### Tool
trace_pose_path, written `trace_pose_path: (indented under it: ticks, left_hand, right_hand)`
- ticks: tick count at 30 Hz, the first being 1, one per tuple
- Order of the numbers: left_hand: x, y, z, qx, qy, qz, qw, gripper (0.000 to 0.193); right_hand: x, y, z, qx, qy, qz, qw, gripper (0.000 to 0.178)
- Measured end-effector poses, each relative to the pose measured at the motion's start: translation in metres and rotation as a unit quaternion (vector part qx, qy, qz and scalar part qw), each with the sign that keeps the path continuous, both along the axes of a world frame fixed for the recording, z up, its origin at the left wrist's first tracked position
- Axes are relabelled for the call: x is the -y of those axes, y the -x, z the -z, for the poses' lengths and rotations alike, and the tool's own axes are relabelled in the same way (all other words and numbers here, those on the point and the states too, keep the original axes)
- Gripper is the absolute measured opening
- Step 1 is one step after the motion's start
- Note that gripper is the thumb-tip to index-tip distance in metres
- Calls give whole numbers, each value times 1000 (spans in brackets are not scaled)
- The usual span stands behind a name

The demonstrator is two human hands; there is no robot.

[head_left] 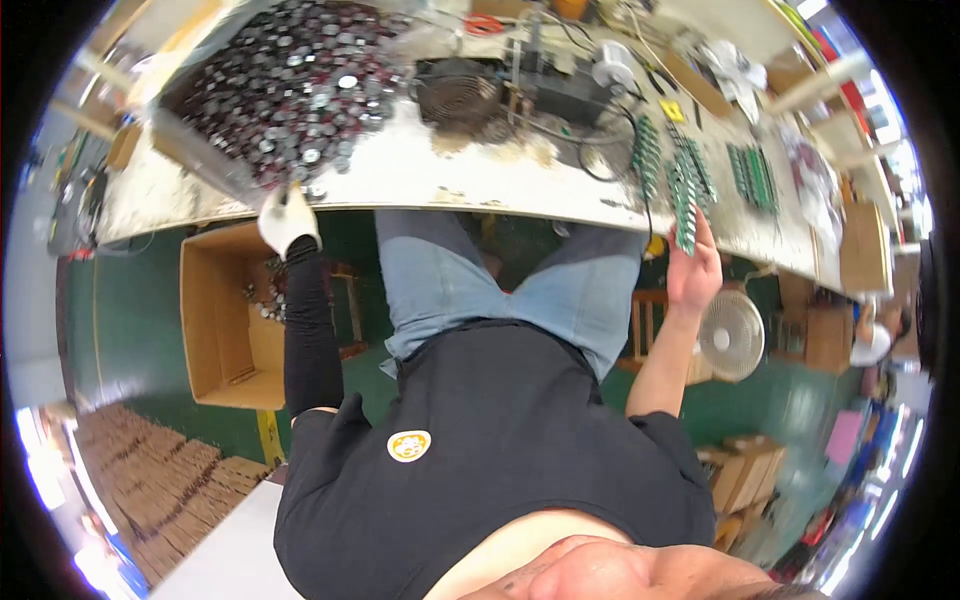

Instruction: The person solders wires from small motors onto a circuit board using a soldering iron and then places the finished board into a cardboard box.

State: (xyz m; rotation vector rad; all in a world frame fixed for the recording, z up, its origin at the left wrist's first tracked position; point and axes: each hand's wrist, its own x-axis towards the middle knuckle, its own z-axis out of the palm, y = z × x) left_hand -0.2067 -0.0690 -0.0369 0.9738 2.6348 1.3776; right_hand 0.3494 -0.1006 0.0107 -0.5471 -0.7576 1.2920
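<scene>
R hand (697,270), bare, has fingers + thumb closed on the near end of 1 green strip (685,225). Strip sits in the grip & runs away from the person, near end poking past the table edge, far end out over the table (400,182). Just beyond the R grip & a bit R: another green strip (704,175). A bit L of & beyond the grip: a green bundle (646,160), apart from the fingers. Further R & beyond: a row of green strips (752,178), then a clear plastic bag (812,185). Well beyond the grip: yellow square (672,110). Below the R wrist, off to the R: white fan (732,335).

L hand (288,222), in a white glove w/ black sleeve (312,330) behind it, is at the table edge, fingertips by the near corner of a tray (205,165). Round metal pcs (300,85) fill the tray just beyond the fingertips. Can't tell if L fingers are pinching a pc or open. Below the L hand, mostly to its L: open cardboard box (215,325) w/ some small pcs (268,300) inside.
</scene>
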Motion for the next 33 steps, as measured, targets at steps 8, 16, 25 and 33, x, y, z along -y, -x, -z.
trace_pose_path:
  ticks: [8,16,25,33]
  left_hand:
    - [-17,-11,-20,50,-131,94,986,23]
    - [-14,-72,-73,195,-207,179,942,14]
    - [-11,-132,-46,347,-89,296,886,21]
    - [-24,-145,-44,373,-15,296,879,25]
  right_hand:
    - [-3,24,0,232,41,162,958,49]
    - [-19,39,7,347,132,203,906,27]
    - [-51,63,12,521,162,112,830,25]
    - [-75,93,7,680,46,39,731,25]
